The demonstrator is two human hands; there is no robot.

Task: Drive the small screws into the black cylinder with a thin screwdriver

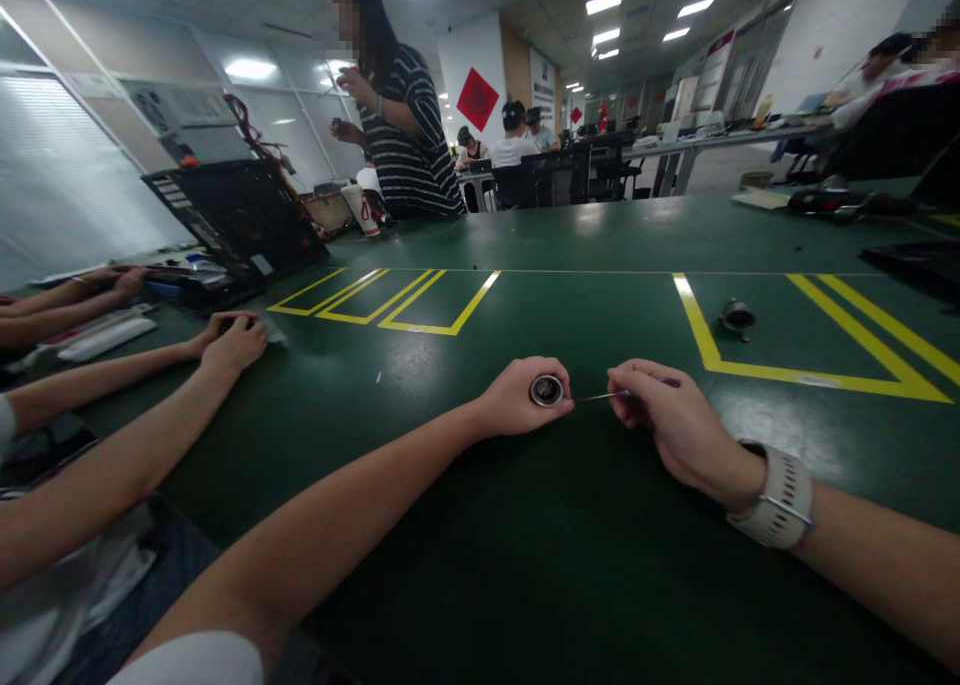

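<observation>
My left hand (pixel 517 397) is closed around a small round metal part (pixel 547 391), its ringed open end facing up and a dark centre showing inside. In my right hand (pixel 664 415) is a slim screwdriver-like tool (pixel 600 396), gripped between thumb and fingers. The tool's thin shaft points left, and its tip reaches the fingertips of my left hand beside the round part. Whether the tip touches the part, I cannot tell. A similar dark metal part (pixel 737 315) lies farther off on the right, inside a yellow taped outline.
Yellow tape (pixel 810 379) marks areas on the green table (pixel 585 545). On the left, a co-worker's hands (pixel 236 340) work close to the table. Behind them stands a dark panel (pixel 247 210) near a white cup (pixel 361 211). A person in stripes (pixel 412 135) stands across the table.
</observation>
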